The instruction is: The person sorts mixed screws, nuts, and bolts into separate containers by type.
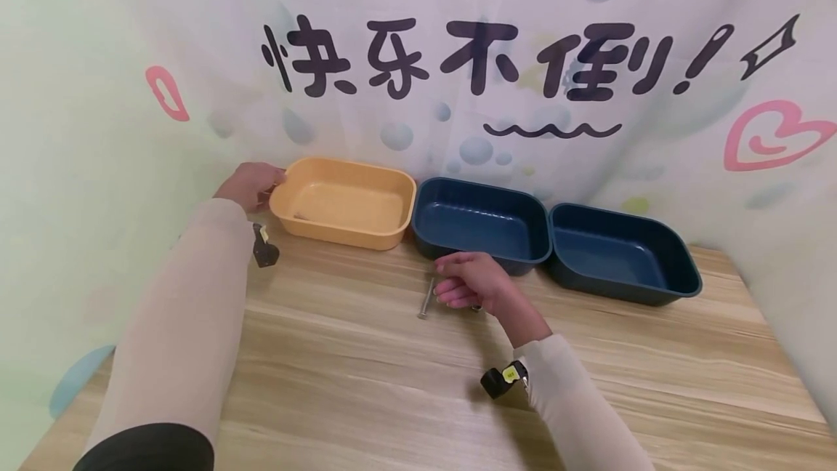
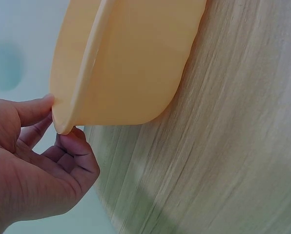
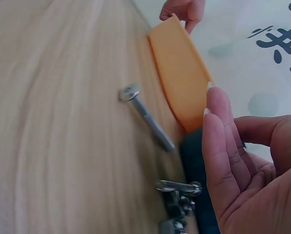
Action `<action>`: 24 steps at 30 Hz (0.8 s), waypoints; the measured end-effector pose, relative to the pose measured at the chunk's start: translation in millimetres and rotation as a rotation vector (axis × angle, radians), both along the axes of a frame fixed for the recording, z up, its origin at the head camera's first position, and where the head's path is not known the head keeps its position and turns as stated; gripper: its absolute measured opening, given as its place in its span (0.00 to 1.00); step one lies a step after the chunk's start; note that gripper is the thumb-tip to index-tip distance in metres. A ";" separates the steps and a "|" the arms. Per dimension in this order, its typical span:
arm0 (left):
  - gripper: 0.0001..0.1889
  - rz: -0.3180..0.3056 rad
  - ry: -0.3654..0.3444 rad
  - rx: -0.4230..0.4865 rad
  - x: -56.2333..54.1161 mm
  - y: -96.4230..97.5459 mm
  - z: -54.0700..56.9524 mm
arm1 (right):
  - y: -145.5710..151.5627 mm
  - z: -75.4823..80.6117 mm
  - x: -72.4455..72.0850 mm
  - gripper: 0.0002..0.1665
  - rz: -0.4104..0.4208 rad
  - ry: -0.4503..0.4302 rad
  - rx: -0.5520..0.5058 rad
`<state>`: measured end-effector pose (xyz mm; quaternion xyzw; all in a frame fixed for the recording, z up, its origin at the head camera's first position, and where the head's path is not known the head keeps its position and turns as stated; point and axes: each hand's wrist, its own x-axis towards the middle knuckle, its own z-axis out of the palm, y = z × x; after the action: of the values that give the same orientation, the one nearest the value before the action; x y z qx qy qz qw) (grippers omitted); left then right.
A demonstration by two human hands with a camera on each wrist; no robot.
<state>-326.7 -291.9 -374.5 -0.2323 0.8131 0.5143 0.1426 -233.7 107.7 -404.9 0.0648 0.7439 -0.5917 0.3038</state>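
Note:
My left hand [image 1: 251, 184] pinches the rim of the yellow bin [image 1: 343, 237] at its left end. Close up in the left wrist view, the thumb and curled fingers hold that yellow rim [image 2: 89, 63]. My right hand [image 1: 474, 282] hovers over the table in front of the middle dark blue bin [image 1: 480, 187], fingers loosely extended and nothing seen in them. Beside its fingertips a long silver bolt [image 1: 426, 298] lies on the wood. More metal hardware [image 3: 179, 187], including another bolt, sits under the hand near the blue bin; part is hidden or blurred.
A second dark blue bin [image 1: 621, 283] stands at the right end, side by side with the others. Behind the row hangs a printed cloth [image 1: 405, 122]. The wooden table [image 1: 353, 369] extends toward me, and a small brownish speck [image 1: 301, 216] shows inside the yellow bin.

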 end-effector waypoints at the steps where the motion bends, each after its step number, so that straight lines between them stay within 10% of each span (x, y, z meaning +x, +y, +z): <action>1: 0.26 -0.004 0.000 0.002 -0.2 0.1 0.0 | -1.0 -2.2 0.3 0.19 -0.001 -0.003 -0.001; 24: 0.26 -0.019 -0.004 0.009 -3.4 -3.7 -4.1 | -24.6 -22.7 2.7 0.17 0.086 0.040 0.114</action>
<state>-330.1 -295.6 -378.6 -0.2248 0.8127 0.5162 0.1502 -231.0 83.1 -427.6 0.0385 0.7845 -0.5358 0.3099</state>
